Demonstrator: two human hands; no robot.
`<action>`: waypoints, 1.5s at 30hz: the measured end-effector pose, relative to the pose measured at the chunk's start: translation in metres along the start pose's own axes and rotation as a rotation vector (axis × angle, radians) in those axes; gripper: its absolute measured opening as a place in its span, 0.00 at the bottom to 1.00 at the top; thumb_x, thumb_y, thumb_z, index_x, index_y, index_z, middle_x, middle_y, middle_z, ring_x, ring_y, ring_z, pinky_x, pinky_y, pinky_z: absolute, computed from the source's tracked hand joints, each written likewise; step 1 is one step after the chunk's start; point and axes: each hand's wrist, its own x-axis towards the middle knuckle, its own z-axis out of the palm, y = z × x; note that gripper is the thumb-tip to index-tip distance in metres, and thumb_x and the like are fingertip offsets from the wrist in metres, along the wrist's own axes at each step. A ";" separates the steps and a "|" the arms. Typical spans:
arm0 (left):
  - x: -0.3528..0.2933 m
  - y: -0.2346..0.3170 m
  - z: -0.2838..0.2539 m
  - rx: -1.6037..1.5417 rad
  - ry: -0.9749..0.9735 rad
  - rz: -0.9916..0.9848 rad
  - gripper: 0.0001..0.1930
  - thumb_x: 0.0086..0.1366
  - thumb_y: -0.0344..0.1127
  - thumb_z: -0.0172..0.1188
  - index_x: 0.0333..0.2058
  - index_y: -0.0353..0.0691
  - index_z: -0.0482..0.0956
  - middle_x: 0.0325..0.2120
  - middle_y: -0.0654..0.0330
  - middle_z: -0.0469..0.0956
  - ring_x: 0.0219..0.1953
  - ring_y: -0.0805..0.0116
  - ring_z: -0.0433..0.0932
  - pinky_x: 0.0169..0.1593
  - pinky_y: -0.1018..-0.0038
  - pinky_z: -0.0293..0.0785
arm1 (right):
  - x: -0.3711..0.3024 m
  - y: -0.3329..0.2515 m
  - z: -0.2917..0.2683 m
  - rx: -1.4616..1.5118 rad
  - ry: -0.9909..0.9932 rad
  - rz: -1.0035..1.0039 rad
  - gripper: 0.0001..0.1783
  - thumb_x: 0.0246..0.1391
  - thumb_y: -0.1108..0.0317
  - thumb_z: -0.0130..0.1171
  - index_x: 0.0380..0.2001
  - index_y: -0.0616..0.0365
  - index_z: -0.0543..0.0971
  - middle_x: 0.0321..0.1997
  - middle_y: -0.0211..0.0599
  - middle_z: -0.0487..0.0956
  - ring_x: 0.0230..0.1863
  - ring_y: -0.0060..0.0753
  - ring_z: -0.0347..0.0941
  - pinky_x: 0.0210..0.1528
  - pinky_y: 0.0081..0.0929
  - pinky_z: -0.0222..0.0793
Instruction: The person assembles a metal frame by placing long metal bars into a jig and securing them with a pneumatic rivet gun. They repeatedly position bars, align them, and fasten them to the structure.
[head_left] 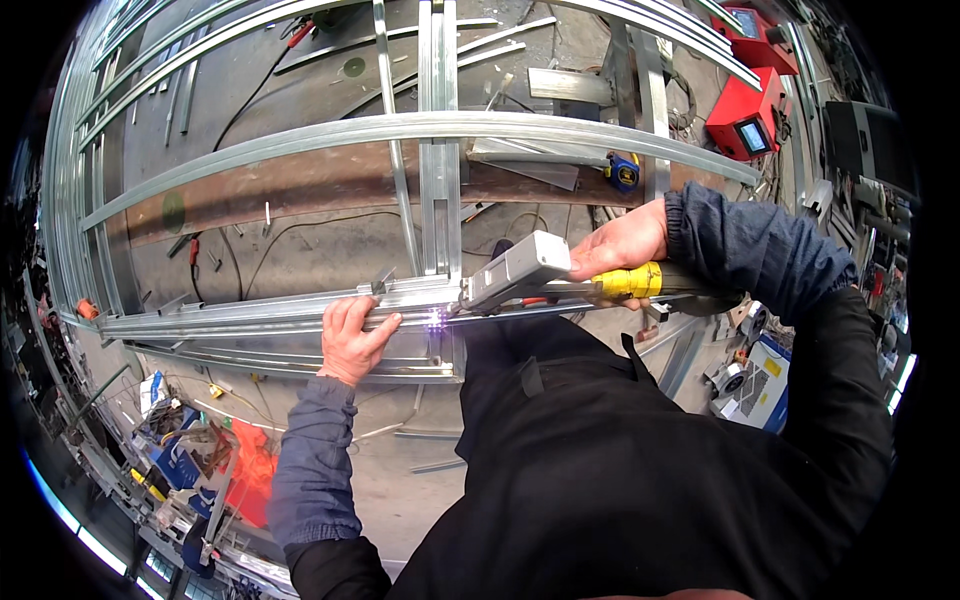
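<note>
Black clothing [640, 480] filled the foreground, nearest the lens, as a person worked over bright metal. Fingers of the right hand [620, 240] were curled closed around one handheld tool [520, 268]; the left hand [352, 342] lay over the near rails [230, 318], thumb spread from the fingers, and whether they gripped underneath could not be told. Pale grey and blocky at its front, the tool carried a yellow band [632, 282] farther back. It lay along the near side of one silvery frame [340, 130] of slim, ribbed, shiny bars, its tip close to a patch of violet-white light [436, 320] between the two hands. Farther out were one blue tape measure [622, 172] beyond the right hand, two red machines [750, 100] with screens at upper right, two red grips [194, 252] on dark cables at left and upper left, one white-and-blue unit [760, 375] at right, and one orange-red cloth [250, 465] at lower left.
</note>
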 end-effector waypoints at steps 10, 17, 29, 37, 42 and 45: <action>0.001 -0.001 0.000 -0.008 -0.011 -0.003 0.23 0.53 0.36 0.75 0.50 0.63 0.86 0.52 0.60 0.78 0.53 0.52 0.76 0.56 0.54 0.71 | 0.001 0.006 -0.003 0.008 -0.025 0.010 0.32 0.75 0.35 0.48 0.66 0.46 0.67 0.33 0.35 0.79 0.25 0.30 0.82 0.27 0.31 0.84; 0.000 -0.001 0.002 -0.005 -0.015 0.000 0.23 0.54 0.36 0.75 0.50 0.63 0.86 0.52 0.60 0.78 0.52 0.52 0.76 0.56 0.53 0.71 | -0.002 0.005 0.003 -0.022 0.008 0.015 0.32 0.74 0.34 0.48 0.67 0.45 0.66 0.34 0.35 0.79 0.25 0.28 0.81 0.28 0.31 0.84; 0.006 0.005 0.002 -0.031 0.041 0.034 0.24 0.52 0.31 0.73 0.50 0.58 0.87 0.51 0.55 0.78 0.53 0.49 0.76 0.57 0.52 0.71 | -0.043 0.055 0.046 -0.043 0.181 -0.221 0.34 0.77 0.45 0.52 0.76 0.51 0.65 0.44 0.31 0.81 0.34 0.25 0.82 0.34 0.26 0.83; -0.004 0.015 -0.009 -0.114 -0.073 -0.016 0.19 0.60 0.29 0.69 0.52 0.44 0.85 0.55 0.47 0.77 0.57 0.42 0.74 0.62 0.49 0.68 | -0.079 0.234 0.203 0.384 0.850 -1.106 0.42 0.66 0.47 0.68 0.72 0.62 0.67 0.44 0.36 0.80 0.34 0.30 0.81 0.35 0.30 0.81; 0.030 0.097 -0.018 -0.235 0.072 0.063 0.22 0.63 0.27 0.66 0.57 0.38 0.81 0.60 0.43 0.74 0.62 0.40 0.73 0.68 0.49 0.66 | -0.031 0.328 0.307 0.634 1.327 -1.730 0.58 0.60 0.22 0.57 0.80 0.46 0.55 0.38 0.38 0.74 0.30 0.33 0.80 0.31 0.33 0.82; 0.134 0.232 -0.013 -0.482 -0.103 0.214 0.24 0.62 0.28 0.69 0.57 0.37 0.81 0.56 0.45 0.77 0.58 0.42 0.77 0.62 0.55 0.73 | -0.020 0.375 0.327 0.789 1.422 -1.927 0.60 0.59 0.21 0.57 0.81 0.46 0.51 0.39 0.36 0.75 0.30 0.31 0.81 0.28 0.33 0.83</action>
